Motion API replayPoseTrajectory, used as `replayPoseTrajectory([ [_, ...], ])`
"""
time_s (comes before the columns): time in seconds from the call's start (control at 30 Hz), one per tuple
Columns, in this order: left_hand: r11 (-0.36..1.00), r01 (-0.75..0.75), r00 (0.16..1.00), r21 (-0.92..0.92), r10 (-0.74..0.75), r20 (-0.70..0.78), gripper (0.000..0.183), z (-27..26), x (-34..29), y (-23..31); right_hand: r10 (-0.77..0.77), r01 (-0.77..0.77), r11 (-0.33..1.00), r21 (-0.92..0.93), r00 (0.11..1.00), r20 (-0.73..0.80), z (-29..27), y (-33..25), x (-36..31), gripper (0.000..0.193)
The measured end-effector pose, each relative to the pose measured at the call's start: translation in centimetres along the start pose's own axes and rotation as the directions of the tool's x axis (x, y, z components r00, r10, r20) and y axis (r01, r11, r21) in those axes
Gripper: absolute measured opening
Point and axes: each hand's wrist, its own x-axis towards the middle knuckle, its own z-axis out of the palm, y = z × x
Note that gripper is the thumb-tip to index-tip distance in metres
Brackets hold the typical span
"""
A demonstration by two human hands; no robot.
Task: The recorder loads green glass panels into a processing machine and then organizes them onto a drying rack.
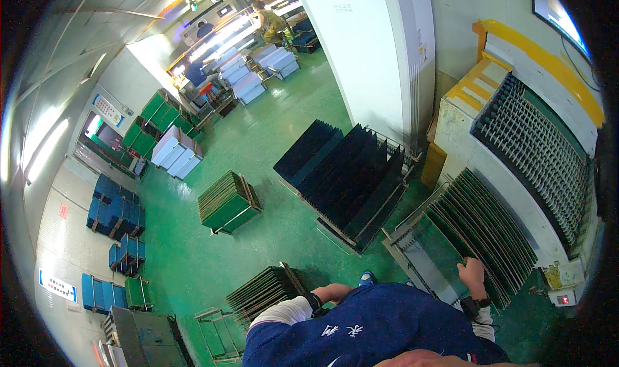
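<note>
– Navy shirt [380,322] fills the bottom. What could go wrong?
– Green panel [437,239] seems held at one edge only, one-handed. Could twist, slip, or scrape the packed panels [487,222] beside it.
– Hand pose?
– Left hand [331,293]: low at the waist, fingers hidden, can't tell if it's holding anything. Right hand [472,275]: reaching forward, fingers curled on the panel's near edge, looks like a grip.
– Panel location?
– Front of the rack [402,255] at right.
– Beyond?
– Black panels [345,180] in their own rack, then green stack [227,202] on the floor [271,128].
</note>
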Motion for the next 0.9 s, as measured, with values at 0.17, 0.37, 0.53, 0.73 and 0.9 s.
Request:
replayPoseTrajectory([
  [0.17, 0.999, 0.002, 1.0, 0.05, -0.003, 0.01, 0.047, 0.3, 0.3, -0.7, 0.008, -0.008, 1.0, 0.002, 1.0, 0.018, -0.7, -0.7, -0.5, 0.044],
  [0.37, 0.998, 0.023, 0.999, 0.055, -0.025, 0.036, 0.046, 0.3, 0.6, -0.8, 0.033, -0.034, 0.999, 0.02, 0.998, 0.049, -1.0, -0.9, -0.6, 0.044],
  [0.53, 0.996, 0.02, 0.998, 0.085, -0.025, 0.061, 0.045, -0.7, -0.4, 0.9, 0.016, -0.016, 1.0, 0.019, 0.999, 0.034, -1.1, -1.0, -0.7, 0.045],
  [0.73, 0.984, -0.162, 0.985, 0.071, 0.166, -0.052, 0.04, 0.0, -0.5, -0.5, 0.027, -0.028, 0.999, 0.016, 0.998, 0.049, -0.9, -1.0, -0.5, 0.046],
  [0.9, 0.998, -0.015, 0.997, 0.069, 0.009, 0.074, 0.039, 1.5, 1.9, -3.7, 0.002, -0.003, 1.0, 0.022, 1.0, 0.021, -0.3, -0.2, -0.1, 0.046],
])
